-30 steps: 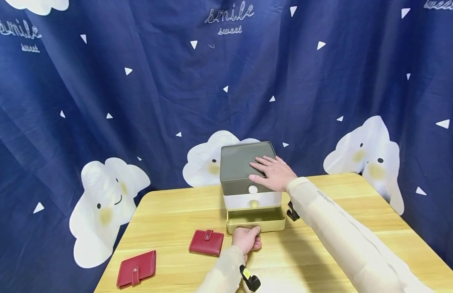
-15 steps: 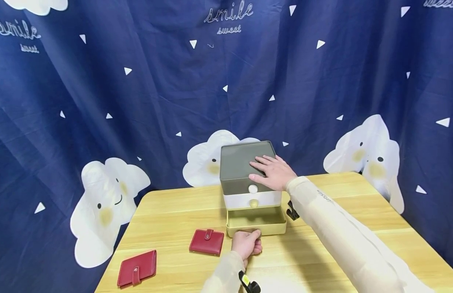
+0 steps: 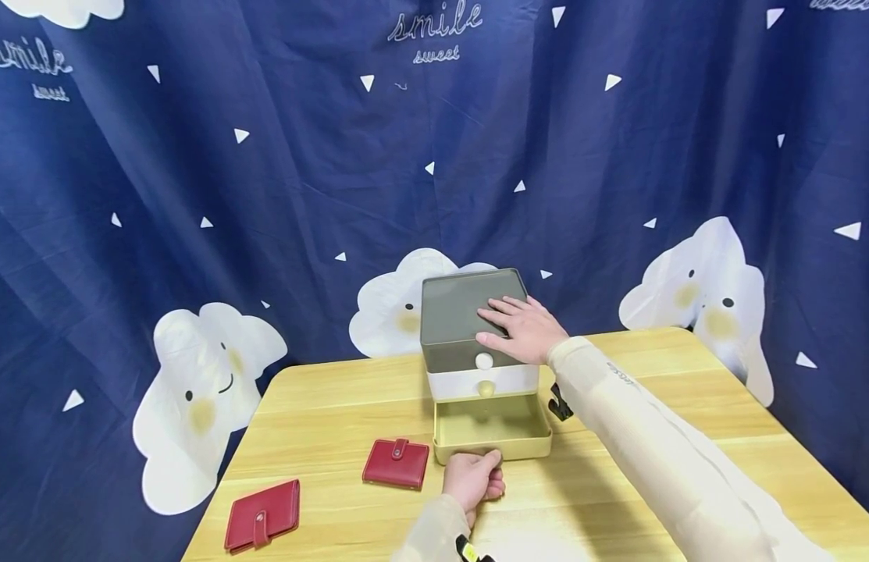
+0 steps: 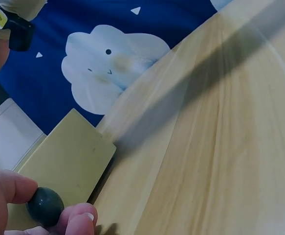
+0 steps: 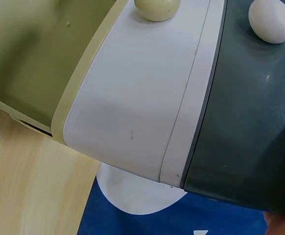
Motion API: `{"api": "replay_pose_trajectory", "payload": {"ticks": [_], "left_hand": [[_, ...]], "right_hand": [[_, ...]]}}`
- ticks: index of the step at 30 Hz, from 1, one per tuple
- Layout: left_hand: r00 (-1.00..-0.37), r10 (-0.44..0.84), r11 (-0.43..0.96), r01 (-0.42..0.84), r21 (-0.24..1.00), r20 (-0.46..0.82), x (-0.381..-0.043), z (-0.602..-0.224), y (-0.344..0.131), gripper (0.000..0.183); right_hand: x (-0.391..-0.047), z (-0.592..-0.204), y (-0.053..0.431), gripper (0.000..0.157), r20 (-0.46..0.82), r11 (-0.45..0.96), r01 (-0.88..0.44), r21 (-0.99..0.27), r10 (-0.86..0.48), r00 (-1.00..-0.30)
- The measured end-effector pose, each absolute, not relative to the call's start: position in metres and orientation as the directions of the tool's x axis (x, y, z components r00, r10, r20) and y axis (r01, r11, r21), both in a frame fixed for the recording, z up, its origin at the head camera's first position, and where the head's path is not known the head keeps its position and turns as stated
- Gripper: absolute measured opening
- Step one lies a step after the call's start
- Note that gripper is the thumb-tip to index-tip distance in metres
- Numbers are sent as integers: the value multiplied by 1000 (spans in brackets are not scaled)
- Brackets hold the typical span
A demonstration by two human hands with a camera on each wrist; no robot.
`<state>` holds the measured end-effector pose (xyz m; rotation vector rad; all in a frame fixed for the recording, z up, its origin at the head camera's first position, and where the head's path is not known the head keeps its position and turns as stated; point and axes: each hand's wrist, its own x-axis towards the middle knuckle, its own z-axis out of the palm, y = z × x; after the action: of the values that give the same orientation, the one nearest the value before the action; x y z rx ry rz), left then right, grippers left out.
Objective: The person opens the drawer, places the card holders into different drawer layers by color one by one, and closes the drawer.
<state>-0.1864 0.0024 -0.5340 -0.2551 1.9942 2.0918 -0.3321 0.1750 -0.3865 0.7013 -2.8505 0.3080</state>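
A small three-tier drawer box (image 3: 448, 382) stands on the table, dark grey on top, white in the middle, yellow-green below. Its bottom drawer (image 3: 525, 448) is pulled out, and its inside looks bare in the head view. My left hand (image 3: 472, 479) pinches that drawer's dark round knob (image 4: 45, 206) between thumb and fingers, as the left wrist view shows. Spread flat, my right hand (image 3: 524, 331) rests on the grey lid (image 3: 455, 308). The white drawer has a yellowish knob (image 5: 157, 9), the grey one a white knob (image 5: 271, 20).
A red wallet (image 3: 396, 464) with a snap strap lies just left of the drawer box. Another red wallet (image 3: 263, 517) is farther left, near the edge of the wooden table (image 3: 322, 406). Behind hangs a blue curtain (image 3: 300, 156) with cloud prints.
The bottom drawer has slid farther out toward me, with my left hand moving along on its knob. My right hand stays on the lid. The wallets have not moved.
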Motion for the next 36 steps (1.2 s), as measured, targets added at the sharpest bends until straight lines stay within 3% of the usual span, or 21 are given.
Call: {"api": "replay_pose_trajectory", "payload": {"ticks": [36], "left_hand": [[-947,98,-60,-312,948,-305,-149,-537,0,29]], "right_hand": [[-331,-383,174,78,219,867,-472,-161,-435,-874]]}}
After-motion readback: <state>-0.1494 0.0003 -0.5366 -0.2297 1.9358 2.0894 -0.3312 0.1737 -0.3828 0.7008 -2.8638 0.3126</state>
